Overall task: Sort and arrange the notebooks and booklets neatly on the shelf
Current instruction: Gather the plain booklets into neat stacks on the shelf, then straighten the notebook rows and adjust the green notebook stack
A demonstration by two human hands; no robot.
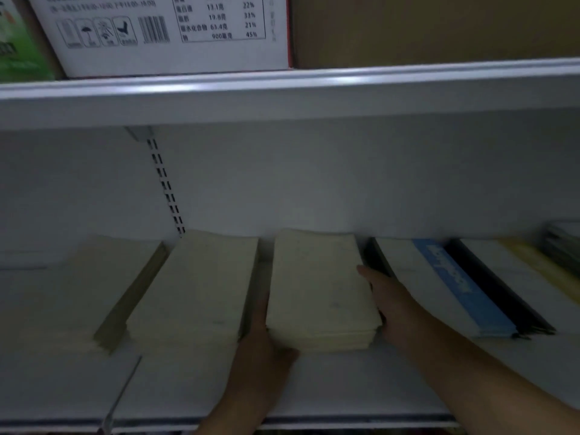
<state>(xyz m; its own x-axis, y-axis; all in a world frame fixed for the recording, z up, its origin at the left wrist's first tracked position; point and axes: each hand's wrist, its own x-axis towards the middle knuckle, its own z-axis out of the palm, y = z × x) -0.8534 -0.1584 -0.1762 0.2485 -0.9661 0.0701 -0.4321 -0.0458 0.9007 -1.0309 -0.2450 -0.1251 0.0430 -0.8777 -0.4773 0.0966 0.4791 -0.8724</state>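
A stack of cream booklets [320, 287] lies on the white shelf [329, 384], in the middle. My left hand [262, 337] lies against its left side and front corner. My right hand [387, 299] lies flat along its right side, fingers straight and pointing towards the back. To the left sit a second cream stack [194, 287] and a third, darker-edged stack [103, 277]. On the right lie white notebooks with a blue band [452, 281] and notebooks with a yellow band [533, 268], each with a black spine.
The upper shelf [282, 95] hangs close overhead, carrying a white printed carton [163, 32] and a brown box [439, 26]. A slotted upright [166, 186] runs down the back wall. A divider seam [122, 394] marks the shelf at front left. More booklets [565, 243] sit far right.
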